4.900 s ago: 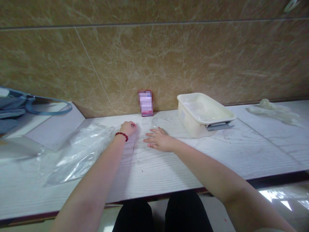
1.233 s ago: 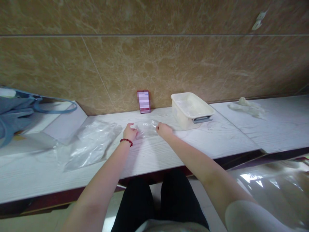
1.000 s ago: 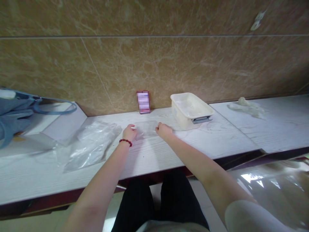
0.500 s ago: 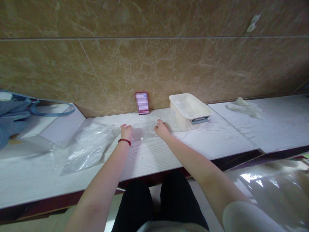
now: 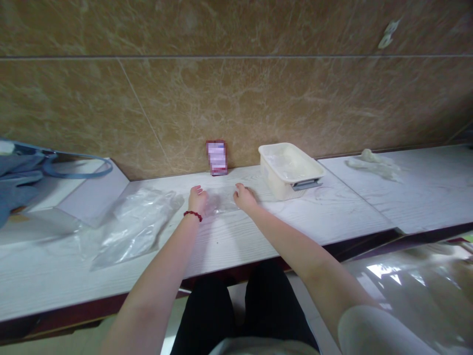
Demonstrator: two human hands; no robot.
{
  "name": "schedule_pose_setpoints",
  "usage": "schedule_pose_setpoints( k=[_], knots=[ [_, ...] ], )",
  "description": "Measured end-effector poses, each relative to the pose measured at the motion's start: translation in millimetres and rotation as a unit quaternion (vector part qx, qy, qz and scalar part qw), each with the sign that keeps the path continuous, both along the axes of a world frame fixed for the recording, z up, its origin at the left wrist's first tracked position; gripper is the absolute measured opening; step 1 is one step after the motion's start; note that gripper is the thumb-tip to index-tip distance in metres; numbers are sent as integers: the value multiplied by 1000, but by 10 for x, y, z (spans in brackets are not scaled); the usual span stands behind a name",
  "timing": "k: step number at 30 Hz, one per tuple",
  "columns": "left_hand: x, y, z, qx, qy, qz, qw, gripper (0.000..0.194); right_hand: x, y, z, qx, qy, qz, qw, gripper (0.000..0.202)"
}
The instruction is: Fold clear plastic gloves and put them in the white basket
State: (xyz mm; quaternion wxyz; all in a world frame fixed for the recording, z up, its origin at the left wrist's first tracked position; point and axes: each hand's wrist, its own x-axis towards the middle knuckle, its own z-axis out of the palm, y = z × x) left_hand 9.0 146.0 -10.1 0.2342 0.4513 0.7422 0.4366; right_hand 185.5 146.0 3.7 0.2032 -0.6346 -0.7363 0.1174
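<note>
A small clear plastic bag (image 5: 220, 202) lies low over the white wood-grain counter (image 5: 229, 241), stretched between my two hands. My left hand (image 5: 198, 201), with a dark red bead bracelet at the wrist, grips the bag's left end. At the right end, my right hand (image 5: 245, 197) has its fingers curled on the bag. Its see-through film makes the exact edges hard to make out. To the left of my left hand lies a larger pile of clear plastic bags (image 5: 136, 222).
Right of my hands stands a cream plastic bin (image 5: 277, 180) with a grey latch, with clear film inside. A phone (image 5: 217, 159) leans on the brown tiled wall. White gloves (image 5: 375, 165) lie far right; a white box (image 5: 92, 190) and blue cloth (image 5: 18, 177) sit left.
My hands have come closer together, the left moving right and the right slightly left. The clear bag between them now spans a narrower gap.
</note>
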Motion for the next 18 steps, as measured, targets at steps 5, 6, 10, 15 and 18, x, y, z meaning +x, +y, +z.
schedule_pose_setpoints(
  k=[5, 6, 10, 15, 18],
  knots=[
    [-10, -108, 85, 47, 184, -137, 972, 37, -34, 14, 15, -15, 36, 23, 999, 39],
    [16, -124, 88, 44, 252, -188, 948, 37, -47, 20, 6, -17, 47, 24, 998, 40],
    [149, -171, 48, -19, 410, -308, 858, 43, -67, 30, -46, -3, 69, 35, 997, 42],
    [217, -232, -26, -73, 443, -322, 834, 53, 98, -46, -66, 60, 20, 154, 986, 37],
    [218, -265, -36, -78, 446, -317, 833, 56, 302, -123, -28, 63, -25, 233, 970, 43]
  ],
)
